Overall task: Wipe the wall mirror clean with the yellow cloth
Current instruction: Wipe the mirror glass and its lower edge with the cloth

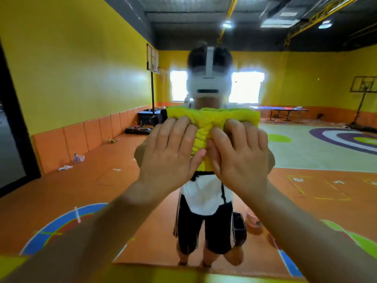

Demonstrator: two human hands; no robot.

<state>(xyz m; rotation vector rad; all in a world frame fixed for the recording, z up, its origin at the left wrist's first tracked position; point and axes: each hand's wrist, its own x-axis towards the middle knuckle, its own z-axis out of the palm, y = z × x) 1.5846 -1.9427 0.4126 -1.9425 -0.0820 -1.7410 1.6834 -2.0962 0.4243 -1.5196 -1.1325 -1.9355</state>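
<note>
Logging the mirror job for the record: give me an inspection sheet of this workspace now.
Surface: wall mirror, upright, reflecting a gym hall.
Job's things: yellow cloth, bunched against the mirror.
Clutter: bottle and cup on the reflected floor.
Grips: left hand and right hand press the cloth, fingers spread.
Cables: black cord hanging in the reflection.
Surroundings: yellow wall, basketball hoop, table, all reflected.

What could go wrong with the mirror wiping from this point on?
The yellow cloth is bunched into ridges between both hands, so it may wipe unevenly and leave streaks. The left hand and right hand spread past its sides, so bare fingers could smudge the wall mirror.
</note>
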